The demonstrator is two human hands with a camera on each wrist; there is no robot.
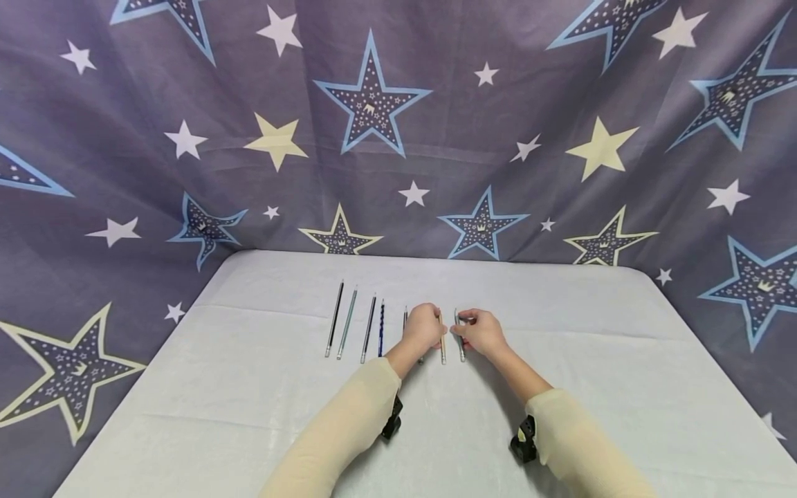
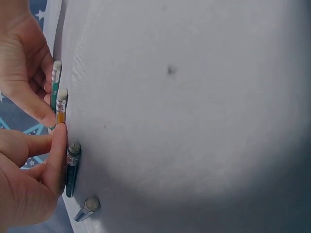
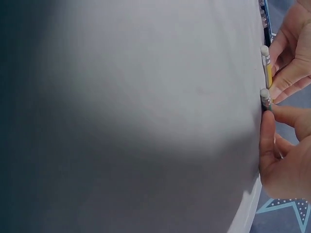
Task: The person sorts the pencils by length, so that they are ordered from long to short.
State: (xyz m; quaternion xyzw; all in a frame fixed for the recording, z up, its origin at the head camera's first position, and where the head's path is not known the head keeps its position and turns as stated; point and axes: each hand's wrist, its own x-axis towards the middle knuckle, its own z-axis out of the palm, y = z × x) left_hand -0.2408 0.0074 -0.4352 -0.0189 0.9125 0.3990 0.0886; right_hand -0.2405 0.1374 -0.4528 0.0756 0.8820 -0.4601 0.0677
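Note:
My left hand (image 1: 425, 326) pinches a yellow pencil (image 1: 443, 351) between thumb and fingers, its white eraser end toward me. Just to the right, my right hand (image 1: 482, 332) pinches a green pencil (image 1: 461, 351), which lies roughly parallel to the yellow one. The left wrist view shows the metal bands and erasers of the yellow pencil (image 2: 61, 104) and the green pencil (image 2: 55, 82) side by side. A dark pencil (image 1: 405, 315) is partly hidden behind my left hand.
Left of my hands several pencils lie in a spaced row: a blue pencil (image 1: 382, 330), a dark pencil (image 1: 369, 325), a teal pencil (image 1: 347, 321) and a black pencil (image 1: 335, 318). A pale cloth (image 1: 249, 387) covers the table. Behind hangs a star-patterned curtain (image 1: 423, 159).

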